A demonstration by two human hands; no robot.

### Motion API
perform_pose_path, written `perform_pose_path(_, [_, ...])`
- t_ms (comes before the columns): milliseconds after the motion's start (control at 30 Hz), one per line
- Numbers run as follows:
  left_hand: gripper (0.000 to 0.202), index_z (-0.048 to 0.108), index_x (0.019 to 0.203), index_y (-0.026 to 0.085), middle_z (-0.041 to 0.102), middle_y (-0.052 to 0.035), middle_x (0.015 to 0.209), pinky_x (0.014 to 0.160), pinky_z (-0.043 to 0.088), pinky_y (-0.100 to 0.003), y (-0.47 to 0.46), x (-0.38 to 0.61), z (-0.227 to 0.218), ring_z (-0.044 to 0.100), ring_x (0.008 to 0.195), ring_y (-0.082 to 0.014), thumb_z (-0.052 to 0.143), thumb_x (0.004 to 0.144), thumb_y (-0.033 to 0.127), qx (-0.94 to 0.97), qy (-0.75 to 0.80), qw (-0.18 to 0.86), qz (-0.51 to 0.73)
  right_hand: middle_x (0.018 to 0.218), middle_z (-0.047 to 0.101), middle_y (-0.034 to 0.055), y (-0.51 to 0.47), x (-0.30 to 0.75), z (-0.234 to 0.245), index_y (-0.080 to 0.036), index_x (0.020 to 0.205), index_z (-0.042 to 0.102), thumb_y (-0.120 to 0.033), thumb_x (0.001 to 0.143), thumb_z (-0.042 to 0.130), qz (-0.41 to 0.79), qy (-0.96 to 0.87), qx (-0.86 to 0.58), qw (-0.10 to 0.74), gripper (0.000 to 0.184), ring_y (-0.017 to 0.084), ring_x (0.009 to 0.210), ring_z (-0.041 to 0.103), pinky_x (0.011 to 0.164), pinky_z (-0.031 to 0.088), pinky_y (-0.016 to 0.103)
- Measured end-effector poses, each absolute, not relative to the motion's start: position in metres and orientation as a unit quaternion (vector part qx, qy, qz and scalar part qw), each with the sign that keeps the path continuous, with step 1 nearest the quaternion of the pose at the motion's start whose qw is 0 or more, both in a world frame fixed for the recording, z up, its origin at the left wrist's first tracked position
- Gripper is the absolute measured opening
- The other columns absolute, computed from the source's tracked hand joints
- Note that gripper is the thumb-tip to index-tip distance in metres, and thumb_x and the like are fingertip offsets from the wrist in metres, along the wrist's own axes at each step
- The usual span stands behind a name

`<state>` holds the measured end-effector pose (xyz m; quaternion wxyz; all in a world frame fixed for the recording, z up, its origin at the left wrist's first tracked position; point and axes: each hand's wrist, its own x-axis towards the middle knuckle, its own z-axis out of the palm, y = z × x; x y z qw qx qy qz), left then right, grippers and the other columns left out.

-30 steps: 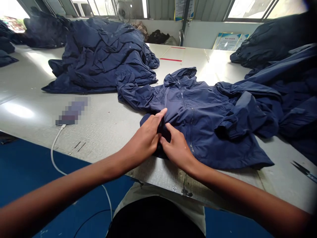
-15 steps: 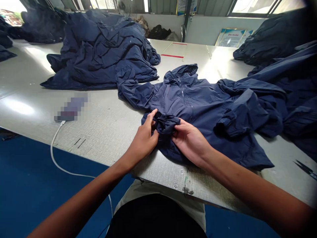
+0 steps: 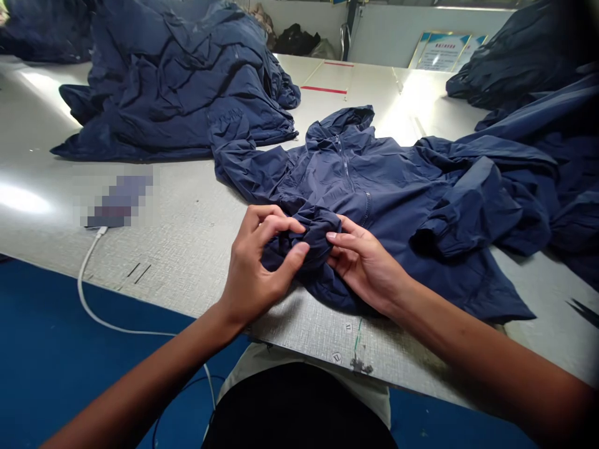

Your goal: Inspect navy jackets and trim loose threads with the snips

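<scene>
Over the near edge of a long pale work table, the left hand curves like a loose claw around a bunched fold of navy fabric, fingers arched over its top and thumb pressing in from below; the right hand meets the same bunch from the other side, fingers spread and fingertips pressed against it, with no clear pinch. That bunch belongs to a navy zip-up hooded jacket, which lies flat and rumpled on the table, hood pointing away from the person, zip running down its front; one sleeve reaches left, and the other lies crumpled to the right. Just beyond it, a large heap of navy garments sits on the left, nearly touching that sleeve; another heap fills the far right. On the table's left, a pixelated object trails a white cable over the edge; dark scissor blades show at the right edge; red tape lines mark the far surface; blue floor lies below.
</scene>
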<state>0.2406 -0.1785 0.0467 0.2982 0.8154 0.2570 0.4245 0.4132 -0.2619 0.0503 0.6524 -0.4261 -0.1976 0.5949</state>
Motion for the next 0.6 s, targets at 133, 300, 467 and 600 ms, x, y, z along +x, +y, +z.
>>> perform_pose_path(133, [0.024,0.076,0.121,0.026,0.067,-0.0042,0.116,0.104,0.054,-0.035,-0.178,0.24,0.058,0.066,0.111,-0.0192,0.075,0.097,0.026,0.846,0.228,0.261,0.405,0.097,0.078,-0.0015,-0.262,0.414,0.05,-0.026,0.108,0.071,-0.022,0.078,0.086,0.597,-0.212,-0.419,0.65,0.034,0.014,0.078,0.072,0.079,0.058,0.027])
perform_pose_path(300, [0.006,0.076,0.099,0.023,0.067,-0.0011,0.101,0.094,0.054,-0.032,-0.166,0.236,0.059,0.067,0.098,-0.0168,0.071,0.1,0.022,0.841,0.245,0.231,0.423,0.095,0.079,-0.001,-0.261,0.413,0.049,-0.026,0.107,0.069,-0.023,0.078,0.087,0.597,-0.225,-0.414,0.649,0.034,0.016,0.082,0.074,0.082,0.059,0.029])
perform_pose_path(467, [0.014,0.061,0.097,0.021,0.064,-0.0015,0.098,0.086,0.049,-0.03,-0.157,0.211,0.056,0.063,0.095,-0.0159,0.053,0.109,0.022,0.873,0.244,0.249,0.341,0.094,0.079,-0.001,-0.261,0.413,0.047,-0.026,0.108,0.069,-0.027,0.076,0.088,0.592,-0.23,-0.422,0.647,0.037,0.019,0.087,0.076,0.082,0.06,0.032])
perform_pose_path(600, [0.009,0.064,0.107,0.021,0.069,-0.0024,0.104,0.087,0.049,-0.029,-0.153,0.197,0.06,0.064,0.096,-0.016,0.056,0.109,0.024,0.901,0.211,0.259,0.276,0.098,0.08,-0.0008,-0.261,0.412,0.045,-0.027,0.109,0.07,-0.027,0.075,0.089,0.591,-0.238,-0.423,0.645,0.038,0.019,0.087,0.075,0.082,0.06,0.031])
